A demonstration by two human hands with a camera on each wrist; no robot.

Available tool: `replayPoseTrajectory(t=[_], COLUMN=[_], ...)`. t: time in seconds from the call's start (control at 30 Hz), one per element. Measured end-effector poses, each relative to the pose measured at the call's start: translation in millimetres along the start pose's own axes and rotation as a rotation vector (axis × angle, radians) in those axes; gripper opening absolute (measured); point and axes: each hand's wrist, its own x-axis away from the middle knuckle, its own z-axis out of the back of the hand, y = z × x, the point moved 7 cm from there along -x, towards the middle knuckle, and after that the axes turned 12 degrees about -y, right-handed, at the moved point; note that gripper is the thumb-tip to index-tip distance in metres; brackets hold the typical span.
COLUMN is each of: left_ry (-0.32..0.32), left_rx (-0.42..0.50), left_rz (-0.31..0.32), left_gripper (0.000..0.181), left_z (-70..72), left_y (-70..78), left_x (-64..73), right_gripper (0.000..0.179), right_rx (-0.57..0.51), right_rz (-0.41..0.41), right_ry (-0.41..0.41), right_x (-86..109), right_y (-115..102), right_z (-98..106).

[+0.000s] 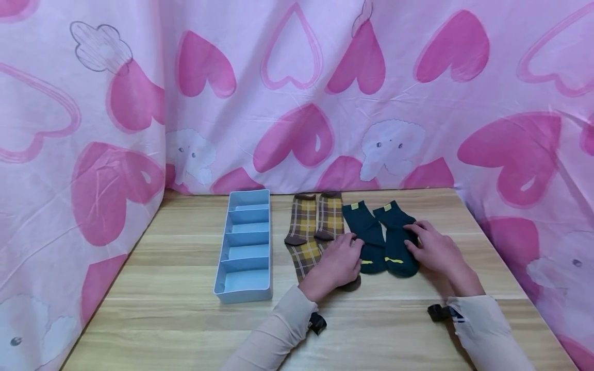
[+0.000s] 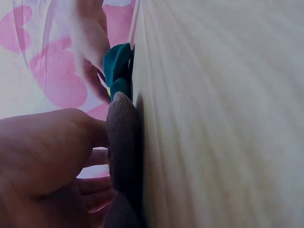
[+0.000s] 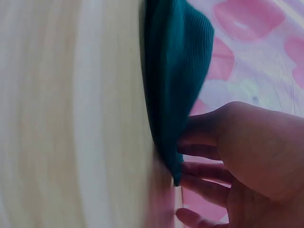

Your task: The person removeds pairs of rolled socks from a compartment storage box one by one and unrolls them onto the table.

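Observation:
Two dark green socks (image 1: 401,247) lie flat side by side on the table, with yellow tabs at the cuffs and yellow marks near the toes. My right hand (image 1: 436,250) touches the outer edge of the right one, fingers loosely spread; the right wrist view shows its fingertips against the green fabric (image 3: 175,76). To their left lies a pair of brown and yellow plaid socks (image 1: 303,221). My left hand (image 1: 339,260) is over their lower part, its fingertips by the left green sock. In the left wrist view, the fingers rest beside a brown sock toe (image 2: 123,142).
A light blue organizer box (image 1: 270,242) with several compartments in a row stands left of the socks. The wooden table (image 1: 162,288) meets a pink heart-patterned cloth (image 1: 297,134) at the back and sides.

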Motion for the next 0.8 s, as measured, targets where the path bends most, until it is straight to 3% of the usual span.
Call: replayPoseTrajectory(t=[0.3,0.5,0.8], left_ry=[-0.039,-0.059,-0.057], left_rx=[0.044,0.080,0.060], left_rz=[0.012,0.014,0.006], left_gripper=[0.043,0.047,0.050], left_z=[-0.3,-2.2,-2.3], left_y=[-1.1,-2.8,-3.9], left_x=[-0.4,0.9,-0.5], right_gripper=[0.072,0.069,0.064], right_rx=[-0.047,-0.092,-0.117], right_rz=[0.007,0.027,0.050], right_ry=[-0.045,-0.080,-0.035], right_x=[1.9,1.7,0.1], right_y=[5.2,8.5,5.1], right_z=[-3.6,-11.4,-5.3])
